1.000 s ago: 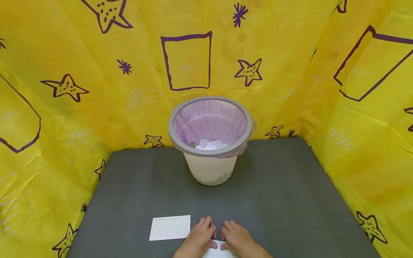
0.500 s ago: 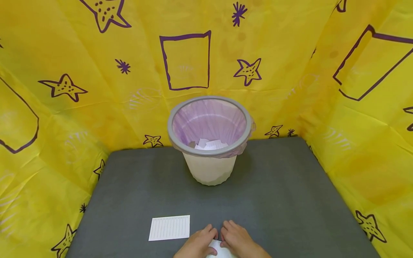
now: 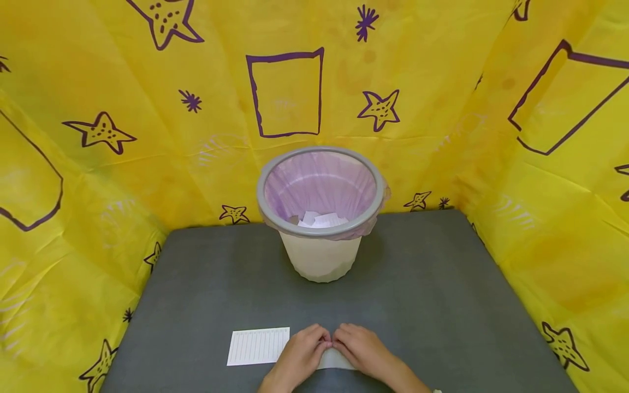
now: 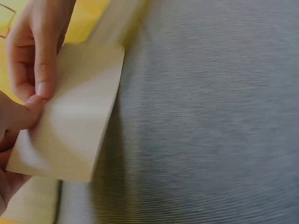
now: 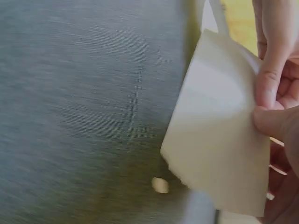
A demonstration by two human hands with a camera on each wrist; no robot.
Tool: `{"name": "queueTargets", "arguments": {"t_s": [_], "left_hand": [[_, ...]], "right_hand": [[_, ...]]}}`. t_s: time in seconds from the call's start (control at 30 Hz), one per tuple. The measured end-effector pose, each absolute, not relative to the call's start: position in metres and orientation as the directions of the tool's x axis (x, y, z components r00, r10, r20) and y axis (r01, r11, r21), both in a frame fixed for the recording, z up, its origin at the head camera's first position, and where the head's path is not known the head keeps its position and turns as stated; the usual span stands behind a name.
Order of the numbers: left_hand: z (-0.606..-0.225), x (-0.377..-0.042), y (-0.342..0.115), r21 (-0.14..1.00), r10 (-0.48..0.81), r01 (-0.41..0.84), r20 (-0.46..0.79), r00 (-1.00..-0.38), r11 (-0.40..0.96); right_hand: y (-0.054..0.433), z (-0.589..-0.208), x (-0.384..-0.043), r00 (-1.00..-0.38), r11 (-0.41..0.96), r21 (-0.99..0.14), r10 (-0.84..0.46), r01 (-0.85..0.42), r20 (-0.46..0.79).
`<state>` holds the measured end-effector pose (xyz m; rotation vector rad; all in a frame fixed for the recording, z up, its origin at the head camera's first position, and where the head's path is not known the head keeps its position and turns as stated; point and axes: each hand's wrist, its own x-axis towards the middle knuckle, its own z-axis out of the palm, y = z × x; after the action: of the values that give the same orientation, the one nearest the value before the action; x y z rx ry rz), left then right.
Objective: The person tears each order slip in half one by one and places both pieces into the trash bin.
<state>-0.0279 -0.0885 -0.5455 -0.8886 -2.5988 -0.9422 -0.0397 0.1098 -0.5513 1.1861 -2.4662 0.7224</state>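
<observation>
My left hand (image 3: 301, 352) and right hand (image 3: 361, 349) meet at the near side of the table, thumbs side by side. Between them they pinch one long edge of a piece of white paper (image 3: 334, 359). Both wrist views show the paper (image 4: 77, 112) bending slightly, its blank face towards the cameras and its far edge free. In the right wrist view, one lower corner of the sheet (image 5: 219, 135) looks ragged. Just left of my left hand lies a white card (image 3: 258, 346) with ruled lines, flat on the table.
A cream waste bin (image 3: 321, 259) with a grey rim and purple liner stands mid-table, with white paper pieces (image 3: 326, 220) inside. A small pale scrap (image 5: 160, 185) appears near the sheet. Yellow patterned cloth (image 3: 206, 142) surrounds the grey table (image 3: 422, 295).
Both hands have moved slightly up and away from the near edge, and their thumbs have come together. The paper has come up with them. Bin and ruled card stay put.
</observation>
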Motion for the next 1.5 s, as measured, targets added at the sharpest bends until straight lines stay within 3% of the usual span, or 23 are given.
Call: {"name": "queueTargets", "arguments": {"t_s": [0.27, 0.4, 0.73, 1.0, 1.23, 1.5], "left_hand": [[-0.516, -0.055, -0.087, 0.498, 0.397, 0.648, 0.522, -0.755, 0.576], [-0.499, -0.066, -0.089, 0.474, 0.394, 0.668, 0.555, -0.732, 0.574], [-0.476, -0.078, -0.089, 0.376, 0.369, 0.705, 0.652, -0.663, 0.602], [-0.472, -0.08, -0.089, 0.362, 0.365, 0.715, 0.671, -0.645, 0.598], [-0.471, -0.082, -0.092, 0.365, 0.34, 0.746, 0.72, -0.606, 0.557], [-0.467, -0.085, -0.094, 0.335, 0.349, 0.762, 0.738, -0.578, 0.555]], "right_hand": [[0.109, -0.513, -0.072, -0.515, 0.53, -0.178, -0.602, -0.829, 0.61], [0.108, -0.497, -0.085, -0.5, 0.519, -0.175, -0.593, -0.837, 0.631], [0.107, -0.476, -0.095, -0.577, 0.468, -0.349, -0.55, -0.812, 0.604], [0.11, -0.475, -0.101, -0.655, 0.394, -0.526, -0.512, -0.754, 0.555], [0.112, -0.476, -0.106, -0.671, 0.324, -0.602, -0.508, -0.73, 0.541], [0.117, -0.472, -0.108, -0.766, 0.279, -0.765, -0.507, -0.58, 0.396]]}}
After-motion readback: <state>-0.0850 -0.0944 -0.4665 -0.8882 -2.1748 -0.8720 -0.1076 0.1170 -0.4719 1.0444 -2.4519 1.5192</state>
